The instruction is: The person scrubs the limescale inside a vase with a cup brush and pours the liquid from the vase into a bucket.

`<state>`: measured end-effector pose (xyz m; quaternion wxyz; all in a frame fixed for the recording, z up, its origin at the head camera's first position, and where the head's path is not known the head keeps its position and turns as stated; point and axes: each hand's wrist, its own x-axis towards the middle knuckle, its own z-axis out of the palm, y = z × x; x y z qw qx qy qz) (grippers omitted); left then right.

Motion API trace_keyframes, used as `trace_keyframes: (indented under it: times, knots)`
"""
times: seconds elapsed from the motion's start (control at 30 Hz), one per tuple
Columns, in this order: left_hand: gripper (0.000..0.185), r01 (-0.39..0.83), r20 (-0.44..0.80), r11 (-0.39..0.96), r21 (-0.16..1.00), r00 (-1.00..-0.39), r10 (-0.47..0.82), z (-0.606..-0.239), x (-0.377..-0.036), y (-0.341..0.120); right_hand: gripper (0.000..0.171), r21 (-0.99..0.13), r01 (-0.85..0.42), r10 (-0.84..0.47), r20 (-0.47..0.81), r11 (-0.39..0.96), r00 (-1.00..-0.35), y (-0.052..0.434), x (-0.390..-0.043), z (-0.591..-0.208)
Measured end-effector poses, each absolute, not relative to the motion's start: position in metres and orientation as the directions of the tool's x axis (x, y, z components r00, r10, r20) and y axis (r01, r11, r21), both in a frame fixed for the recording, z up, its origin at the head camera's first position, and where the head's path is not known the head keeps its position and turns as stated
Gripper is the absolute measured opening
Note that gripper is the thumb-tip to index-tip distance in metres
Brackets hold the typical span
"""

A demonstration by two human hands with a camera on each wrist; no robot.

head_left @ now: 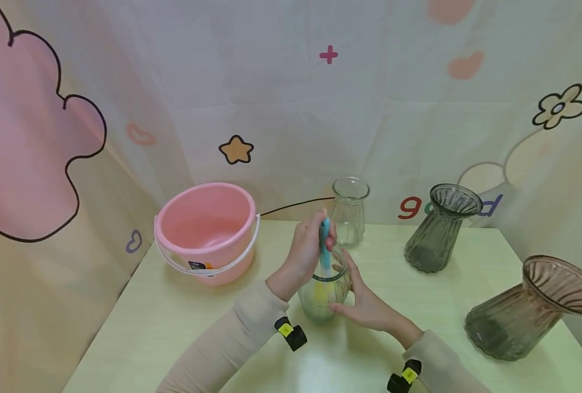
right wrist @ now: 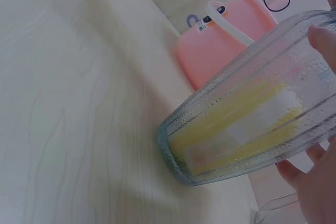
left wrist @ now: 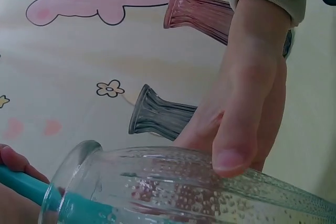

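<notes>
Head view: the jar (head_left: pixel 314 303) stands mouth up, close to upright, near the middle of a pale table (head_left: pixel 138 338). The right hand (head_left: pixel 369 310) clasps its side, thumb in front. The left hand (head_left: pixel 303 248) has its fingers closed round a turquoise-handled brush (head_left: pixel 325 243), whose yellow head (head_left: pixel 323 293) is down inside the jar. The brush's long axis runs almost straight up and down, nearly in line with the jar's. A clear vase (head_left: pixel 350 218) stands just behind; a hard sideways push could knock the two together and chip the glass. The pink bucket (head_left: pixel 192 224) is well apart on the left and seems little at risk.

Left wrist view: turned sideways, so the jar lies across the bottom, mouth to the left, base cut off at the right. The handle (left wrist: pixel 26 184) enters through the mouth. Beads (left wrist: pixel 197 203), perhaps water or texture, dot the glass; if it is wet, the right hand's hold could slip.

Right wrist view: the jar slants, base at lower left, the yellow head pointing along it toward that base. Whether the base fully meets the table I cannot tell; pressing the brush hard against one wall could tip it.
</notes>
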<state>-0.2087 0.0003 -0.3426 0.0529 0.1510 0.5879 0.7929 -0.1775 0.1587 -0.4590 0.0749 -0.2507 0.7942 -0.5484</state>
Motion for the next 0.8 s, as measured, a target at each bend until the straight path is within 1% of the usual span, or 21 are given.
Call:
trace_keyframes:
  times: [0.1, 0.23, 0.33, 0.5, 0.8]
  knots:
    - [0.046, 0.101, 0.187, -0.315, 0.944, -0.948, 0.256, -0.343, -0.208, 0.000, 0.101, -0.897, -0.337, -0.487, 0.168, 0.284, -0.857, 0.160, -0.179, -0.459]
    - [0.046, 0.089, 0.178, -0.330, 0.940, -0.952, 0.251, -0.340, -0.206, 0.000, 0.101, -0.881, -0.382, -0.470, 0.222, 0.280, -0.854, 0.159, -0.180, -0.458]
    - [0.046, 0.080, 0.172, -0.339, 0.937, -0.952, 0.251, -0.336, -0.205, 0.000, 0.101, -0.876, -0.404, -0.457, 0.256, 0.262, -0.851, 0.156, -0.176, -0.450]
    - [0.046, 0.078, 0.177, -0.351, 0.933, -0.949, 0.261, -0.324, -0.202, -0.001, 0.099, -0.873, -0.408, -0.442, 0.266, 0.266, -0.857, 0.150, -0.167, -0.437]
    - [0.046, 0.144, 0.307, -0.461, 0.876, -0.902, 0.303, -0.279, -0.199, -0.008, 0.099, -0.891, -0.377, -0.406, 0.255, 0.254, -0.878, 0.147, -0.163, -0.436]
